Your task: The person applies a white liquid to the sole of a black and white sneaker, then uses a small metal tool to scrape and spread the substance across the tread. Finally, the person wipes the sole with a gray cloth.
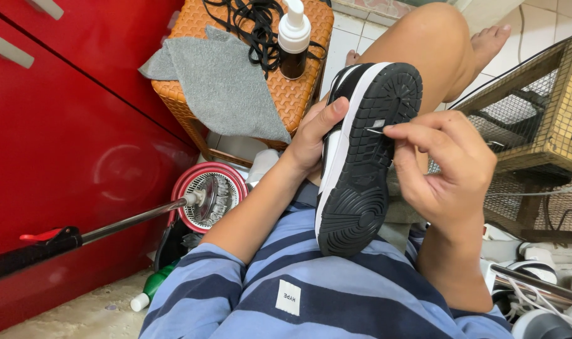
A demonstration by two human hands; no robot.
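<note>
The left hand (311,135) wraps its curled fingers around the shoe (361,157), sole up. At three o'clock, the right hand (449,163) pinches a thin pin (375,130) against the sole, wrist bent.

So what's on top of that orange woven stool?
On the orange woven stool lie a grey cloth, a tangle of black laces and a pump bottle. The cloth hides the stool's left part.

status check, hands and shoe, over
Left hand grips black-and-white shoe, sole up. Right hand pinches thin pick at the tread. Nothing blocking.
</note>
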